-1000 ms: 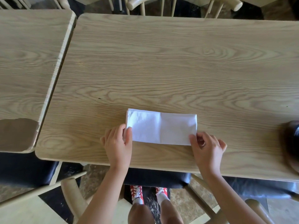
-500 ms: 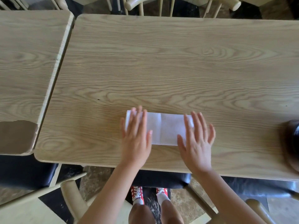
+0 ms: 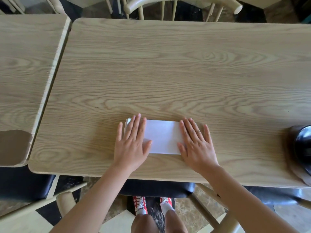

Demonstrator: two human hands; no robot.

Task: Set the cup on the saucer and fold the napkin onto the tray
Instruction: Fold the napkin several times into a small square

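A white napkin, folded into a flat rectangle, lies near the front edge of the wooden table. My left hand rests flat on its left end with fingers spread. My right hand lies flat on its right end, fingers apart too. Only the middle strip of the napkin shows between the hands. At the far right edge a dark glossy rounded object sits on a brown tray or saucer, cut off by the frame. I cannot tell whether it is the cup.
A second wooden table stands to the left across a narrow gap, its near corner chipped. Pale wooden chairs stand at the far side, and another chair is by my legs. Broad bare tabletop lies beyond the napkin.
Both hands went from pinching the napkin's near corners to lying flat on its two ends, then slid slightly outward. The napkin stays in place.
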